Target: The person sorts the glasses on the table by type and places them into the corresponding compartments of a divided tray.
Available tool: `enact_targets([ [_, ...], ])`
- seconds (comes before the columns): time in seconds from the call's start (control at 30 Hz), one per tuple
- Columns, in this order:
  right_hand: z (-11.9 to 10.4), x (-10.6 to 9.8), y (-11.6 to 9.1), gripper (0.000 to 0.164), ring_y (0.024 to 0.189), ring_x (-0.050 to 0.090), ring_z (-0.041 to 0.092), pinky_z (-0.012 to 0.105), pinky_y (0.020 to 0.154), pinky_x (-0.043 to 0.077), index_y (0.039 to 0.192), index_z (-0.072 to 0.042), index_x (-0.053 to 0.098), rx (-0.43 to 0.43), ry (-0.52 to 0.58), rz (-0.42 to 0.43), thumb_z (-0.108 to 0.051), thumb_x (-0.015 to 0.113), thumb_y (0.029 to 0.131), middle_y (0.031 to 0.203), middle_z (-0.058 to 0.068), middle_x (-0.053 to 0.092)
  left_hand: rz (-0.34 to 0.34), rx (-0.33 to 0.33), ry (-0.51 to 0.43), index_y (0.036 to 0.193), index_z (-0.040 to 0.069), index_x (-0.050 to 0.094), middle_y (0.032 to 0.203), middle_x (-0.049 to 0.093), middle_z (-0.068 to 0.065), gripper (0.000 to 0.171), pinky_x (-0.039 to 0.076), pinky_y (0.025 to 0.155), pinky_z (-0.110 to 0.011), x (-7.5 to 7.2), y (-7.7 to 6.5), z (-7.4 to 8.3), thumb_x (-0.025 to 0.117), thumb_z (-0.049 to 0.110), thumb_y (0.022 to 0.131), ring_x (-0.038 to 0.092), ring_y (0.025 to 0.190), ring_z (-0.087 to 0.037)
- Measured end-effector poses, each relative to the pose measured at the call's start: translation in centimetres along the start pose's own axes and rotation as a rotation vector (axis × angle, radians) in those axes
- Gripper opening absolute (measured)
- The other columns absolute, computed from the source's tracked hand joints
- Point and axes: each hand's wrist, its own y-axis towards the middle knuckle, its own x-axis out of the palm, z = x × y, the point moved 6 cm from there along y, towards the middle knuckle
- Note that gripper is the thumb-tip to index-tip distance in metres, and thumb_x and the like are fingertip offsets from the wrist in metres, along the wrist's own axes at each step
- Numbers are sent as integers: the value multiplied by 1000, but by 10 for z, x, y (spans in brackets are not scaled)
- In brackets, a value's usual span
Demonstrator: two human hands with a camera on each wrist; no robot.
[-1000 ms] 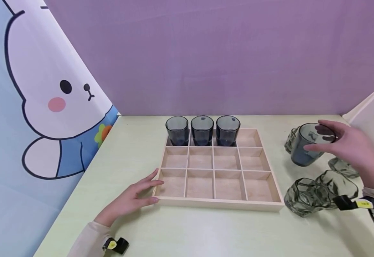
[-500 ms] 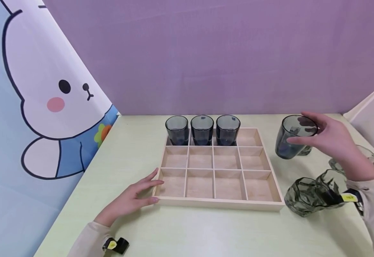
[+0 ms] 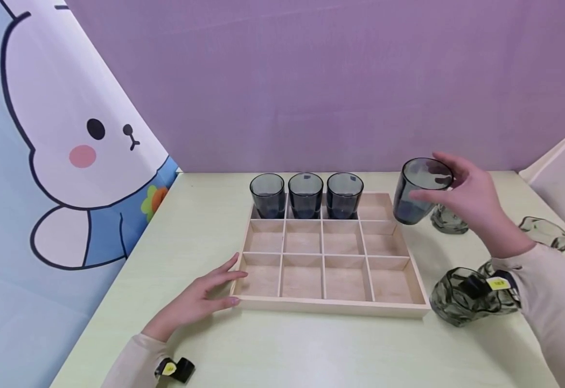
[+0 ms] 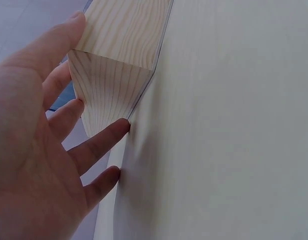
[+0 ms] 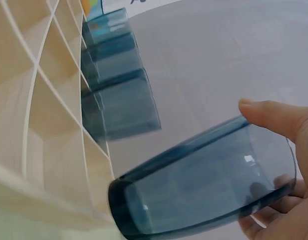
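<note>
My right hand (image 3: 471, 199) grips a smoky blue-grey drinking glass (image 3: 415, 196) near its rim, thumb on one side and fingers round the other. The glass is tilted and held up by the back right corner of a wooden divided tray (image 3: 330, 306). Three like glasses (image 5: 121, 107) stand in the tray's back row, from the left; the back right compartment shows bare wood. My left hand (image 3: 197, 296) rests at the tray's front left corner with its fingers spread. In the left wrist view, its fingertips (image 4: 123, 125) lie along the tray's wooden side.
Wavy greenish glasses (image 3: 459, 296) stand close together right of the tray, partly behind the right wrist. Another wavy glass (image 3: 449, 220) is under the right hand, and one more (image 3: 546, 231) lies farther right. A purple cloth (image 3: 330, 86) hangs behind the table.
My right hand has carried the smoky glass left and up, from over the wavy glasses to the tray's back right corner. The left hand has stayed put.
</note>
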Motion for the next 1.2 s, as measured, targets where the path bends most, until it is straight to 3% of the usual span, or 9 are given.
enact_targets([
  [0.3,-1,31,16,82,106,60,7,12,79,52,148,-5,43,26,468,-31,9,81,77,119,-6,63,1,13,5,137,14,61,162,25,-6,50,25,111,-61,1,1,1,75,26,91,25,146,-34],
  [0.5,-2,46,22,84,109,56,10,13,82,51,150,-1,39,26,680,-45,19,75,77,117,-2,61,3,2,-1,137,14,61,163,24,-6,50,24,112,-62,0,1,0,75,26,91,24,146,-34],
  [0.83,4,63,27,86,109,54,11,13,83,51,151,2,34,79,786,-77,23,71,77,116,0,59,10,22,21,137,14,61,162,25,-7,49,26,110,-63,1,1,1,74,26,91,25,145,-37],
  [1.2,4,66,30,87,115,50,13,14,86,50,152,1,33,109,779,-64,24,70,76,118,0,57,16,37,32,137,14,61,162,26,-10,48,27,108,-66,0,2,5,73,26,92,26,145,-39],
])
